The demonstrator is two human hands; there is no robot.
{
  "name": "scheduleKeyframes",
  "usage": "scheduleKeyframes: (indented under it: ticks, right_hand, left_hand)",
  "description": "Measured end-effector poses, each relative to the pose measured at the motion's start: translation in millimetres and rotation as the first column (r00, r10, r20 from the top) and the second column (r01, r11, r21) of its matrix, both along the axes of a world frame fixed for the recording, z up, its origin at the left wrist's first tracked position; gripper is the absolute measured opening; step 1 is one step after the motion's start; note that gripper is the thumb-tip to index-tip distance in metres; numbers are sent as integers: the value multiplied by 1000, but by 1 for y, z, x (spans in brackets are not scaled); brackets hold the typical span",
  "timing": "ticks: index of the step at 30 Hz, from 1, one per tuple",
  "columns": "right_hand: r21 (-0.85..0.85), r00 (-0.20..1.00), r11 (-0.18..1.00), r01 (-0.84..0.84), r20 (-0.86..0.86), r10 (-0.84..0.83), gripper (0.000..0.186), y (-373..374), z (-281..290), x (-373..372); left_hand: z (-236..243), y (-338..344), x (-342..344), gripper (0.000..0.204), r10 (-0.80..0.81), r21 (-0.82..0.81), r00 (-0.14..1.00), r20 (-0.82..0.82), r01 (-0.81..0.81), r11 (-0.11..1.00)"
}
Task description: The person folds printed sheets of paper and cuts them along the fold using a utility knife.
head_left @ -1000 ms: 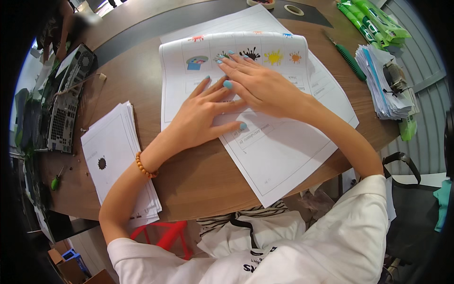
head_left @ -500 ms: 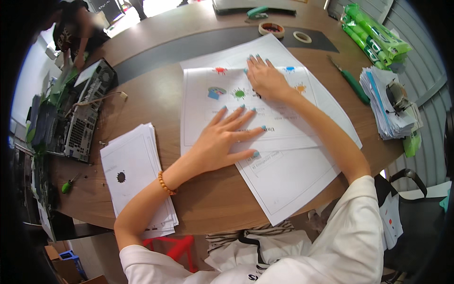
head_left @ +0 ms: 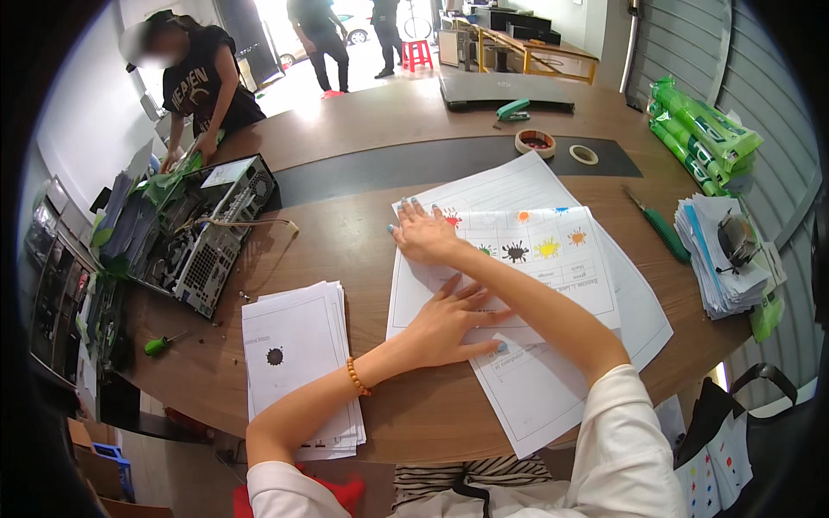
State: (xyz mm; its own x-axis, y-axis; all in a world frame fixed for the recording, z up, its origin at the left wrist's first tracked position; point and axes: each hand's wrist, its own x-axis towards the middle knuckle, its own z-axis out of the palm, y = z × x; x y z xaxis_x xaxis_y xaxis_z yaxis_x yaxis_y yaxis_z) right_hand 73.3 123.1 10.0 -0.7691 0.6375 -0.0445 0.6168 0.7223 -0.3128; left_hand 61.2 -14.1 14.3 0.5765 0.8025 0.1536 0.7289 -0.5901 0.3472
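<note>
My left hand [head_left: 440, 328] lies palm down with fingers spread on a sheet [head_left: 566, 293] with coloured paint splats and printed boxes. My right hand [head_left: 427, 237] rests on that sheet's upper left part, fingers stretched out along the folded top edge, its forearm reaching across from the lower right. Other printed sheets lie beneath, one [head_left: 535, 406] sticking out toward the front edge, another [head_left: 505, 181] behind. A stack of printed papers [head_left: 294, 324] with a black splat on top lies under and beside my left forearm.
Opened computer case [head_left: 216, 242], small screwdriver [head_left: 162, 343], tape rolls [head_left: 535, 145], stapler [head_left: 514, 110], laptop [head_left: 505, 86], green-handled tool [head_left: 665, 237], paper pile [head_left: 721, 268] and green packages [head_left: 695, 138] surround the work. A co-worker [head_left: 203, 82] bends at the left; people [head_left: 315, 43] stand beyond the desk.
My right hand has slid leftward along the top of the splat sheet. My left hand stays spread on it. The view has tilted up, showing more of the room.
</note>
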Motion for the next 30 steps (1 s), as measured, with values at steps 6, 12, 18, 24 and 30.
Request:
scheduleKeyframes:
  ticks: [6, 12, 18, 24, 30]
  right_hand:
    - [48, 987, 996, -76, -139, 82, 59, 16, -15, 21]
    - [66, 994, 998, 26, -109, -18, 56, 49, -7, 119]
    - [-47, 975, 995, 90, -201, -97, 57, 50, -8, 186]
    - [-143, 950, 971, 192, -222, -220, 60, 55, -7, 204]
    - [-139, 899, 933, 332, -254, -357, 62, 64, -15, 257]
  left_hand:
    - [1, -6, 3, 49, 7, 32, 1000, 13, -8, 999]
    - [-2, -5, 3, 48, 33, 74, 999, -6, -33, 997]
    - [-3, -5, 7, 47, 11, 66, 1000, -22, -10, 998]
    - [-5, -6, 6, 46, 10, 90, 1000, 2, -11, 996]
    - [-9, -6, 6, 46, 16, 99, 1000, 11, -17, 995]
